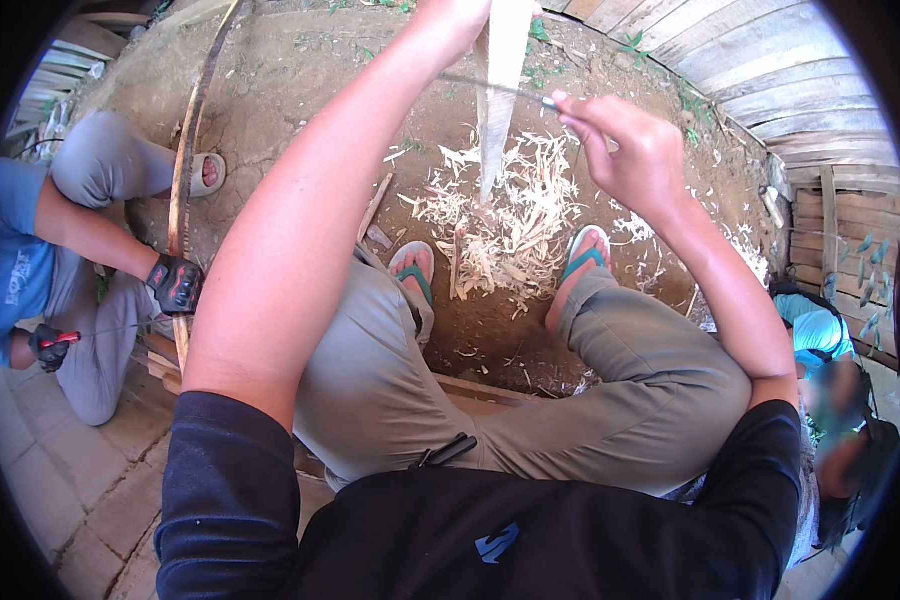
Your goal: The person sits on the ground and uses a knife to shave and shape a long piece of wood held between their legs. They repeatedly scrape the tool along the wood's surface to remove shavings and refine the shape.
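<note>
At the top edge, partly cut off, my left hand is closed round the upper part of a pale, tapered piece of wood. The wood stands nearly upright, its narrow lower end over the shavings. My right hand, to its right, is closed on the end of a thin-bladed knife; its handle is mostly hidden in my fingers. The dark blade lies across the wood, pointing left toward my left wrist. Below, a heap of curled wood shavings covers the dirt between my sandalled feet.
On the left a co-worker's gloved hand holds a long, bent wooden strip; the other gloved hand has a red-handled knife. A person in a turquoise top sits close on my right. Plank walls border the dirt ground.
</note>
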A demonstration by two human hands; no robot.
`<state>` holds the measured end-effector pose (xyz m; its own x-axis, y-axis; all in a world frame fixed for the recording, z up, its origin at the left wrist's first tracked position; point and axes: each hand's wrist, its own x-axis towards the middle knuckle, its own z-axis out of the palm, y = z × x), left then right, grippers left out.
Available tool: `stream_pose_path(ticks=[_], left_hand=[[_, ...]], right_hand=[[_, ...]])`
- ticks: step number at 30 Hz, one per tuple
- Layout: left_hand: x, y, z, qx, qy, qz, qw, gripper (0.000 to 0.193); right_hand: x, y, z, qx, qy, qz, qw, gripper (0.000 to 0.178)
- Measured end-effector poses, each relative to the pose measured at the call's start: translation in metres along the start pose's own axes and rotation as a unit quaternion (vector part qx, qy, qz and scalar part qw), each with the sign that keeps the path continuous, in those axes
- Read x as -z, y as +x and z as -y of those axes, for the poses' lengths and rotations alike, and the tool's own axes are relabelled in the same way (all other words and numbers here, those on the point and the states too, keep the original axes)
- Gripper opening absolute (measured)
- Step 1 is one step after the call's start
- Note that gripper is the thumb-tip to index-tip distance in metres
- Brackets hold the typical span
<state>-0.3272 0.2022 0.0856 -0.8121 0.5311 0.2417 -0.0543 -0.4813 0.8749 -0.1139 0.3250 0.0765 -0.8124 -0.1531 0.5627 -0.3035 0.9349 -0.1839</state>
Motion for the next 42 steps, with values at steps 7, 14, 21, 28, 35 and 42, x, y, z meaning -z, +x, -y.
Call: stream_pose_path(ticks=[7,14,21,28,35,42], left_hand=[[0.002,0.004,0.001,-0.018,0.013,0.014,1.000,0.075],[0.001,0.001,0.003,0.003,-0.015,0.050,0.999,0.081],[-0.008,-0.004,-0.008,0.011,0.048,0.050,0.998,0.085],[0.002,-0.004,-0.009,0.001,0.038,0.045,0.998,0.084],[0.002,-0.003,-0.017,-0.009,0.069,0.065,0.995,0.089],[0.002,0.003,-0.003,0.017,0.036,0.075,0.996,0.095]], right_hand=[[0.001,0.002,-0.001,-0.010,-0.010,0.019,1.000,0.015],[-0.009,-0.017,-0.004,0.008,0.002,-0.002,1.000,0.020],[-0.012,-0.019,0.002,0.011,-0.001,0.036,0.999,0.021],[-0.011,-0.001,-0.004,0.030,0.008,-0.018,0.999,0.014],[-0.014,-0.015,-0.006,0.042,-0.009,0.028,0.999,0.019],[0.005,0.000,0.000,0.022,-0.033,0.020,0.999,0.017]])
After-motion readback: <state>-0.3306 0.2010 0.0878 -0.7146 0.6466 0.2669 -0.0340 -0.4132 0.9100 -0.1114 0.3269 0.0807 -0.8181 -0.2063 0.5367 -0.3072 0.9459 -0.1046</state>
